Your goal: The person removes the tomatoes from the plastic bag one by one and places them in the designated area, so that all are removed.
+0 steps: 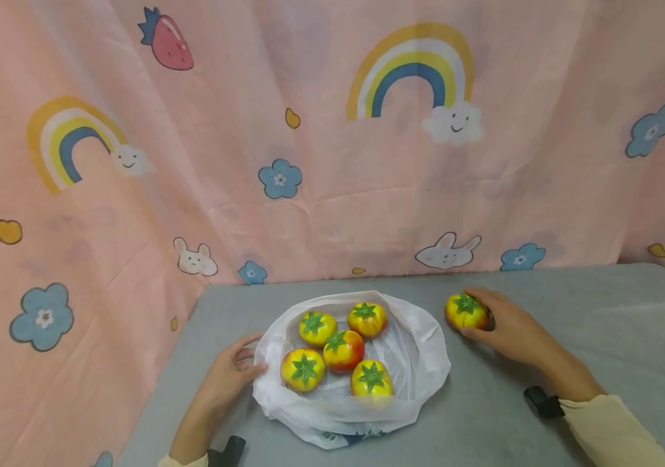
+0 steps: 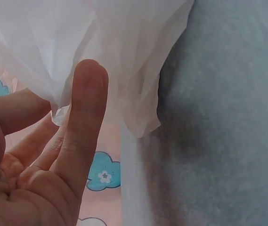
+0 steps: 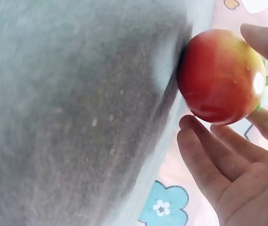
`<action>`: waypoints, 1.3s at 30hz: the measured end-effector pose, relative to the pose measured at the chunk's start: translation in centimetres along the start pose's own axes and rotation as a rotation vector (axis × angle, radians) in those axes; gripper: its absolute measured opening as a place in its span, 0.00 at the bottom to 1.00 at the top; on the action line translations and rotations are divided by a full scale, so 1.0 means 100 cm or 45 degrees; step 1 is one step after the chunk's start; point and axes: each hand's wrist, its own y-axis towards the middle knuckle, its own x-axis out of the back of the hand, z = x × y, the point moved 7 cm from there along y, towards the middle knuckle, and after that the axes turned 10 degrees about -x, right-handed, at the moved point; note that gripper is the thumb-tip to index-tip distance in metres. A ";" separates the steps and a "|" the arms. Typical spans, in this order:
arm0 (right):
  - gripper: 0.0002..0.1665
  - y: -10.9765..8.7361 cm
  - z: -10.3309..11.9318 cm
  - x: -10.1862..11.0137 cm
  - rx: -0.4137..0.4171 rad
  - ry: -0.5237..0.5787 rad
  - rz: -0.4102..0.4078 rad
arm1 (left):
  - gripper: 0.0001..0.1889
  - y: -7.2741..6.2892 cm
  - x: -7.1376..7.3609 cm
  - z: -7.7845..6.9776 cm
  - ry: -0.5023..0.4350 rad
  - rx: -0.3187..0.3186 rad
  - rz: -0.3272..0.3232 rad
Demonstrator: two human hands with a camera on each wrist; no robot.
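Note:
A white plastic bag lies with its mouth spread wide on the grey table. Inside it sit several yellow-red tomatoes with green star-shaped tops, shiny like toys. At the bag's left rim, my left hand pinches the plastic between thumb and fingers; the left wrist view shows the thin film between them. To the right of the bag, my right hand holds another tomato, thumb on one side and fingers on the other. This tomato is at the table surface, its red underside facing the right wrist camera.
The grey table extends to the right and in front of the bag. Behind it hangs a pink curtain printed with rainbows, flowers and rabbits. A dark wrist-camera mount sits at my right wrist.

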 end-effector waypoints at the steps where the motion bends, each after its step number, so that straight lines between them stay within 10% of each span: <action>1: 0.47 0.000 0.000 0.001 0.001 -0.003 -0.001 | 0.30 0.000 0.000 0.000 -0.004 -0.005 0.002; 15: 0.51 -0.009 0.008 0.012 -0.007 -0.025 -0.007 | 0.30 -0.001 0.000 0.000 0.026 -0.019 0.006; 23: 0.46 -0.035 0.054 0.024 0.080 0.022 -0.113 | 0.31 -0.003 -0.002 -0.005 -0.017 -0.024 0.008; 39: 0.40 -0.053 0.123 -0.043 0.084 0.223 0.180 | 0.30 0.000 -0.001 -0.001 0.009 -0.054 0.016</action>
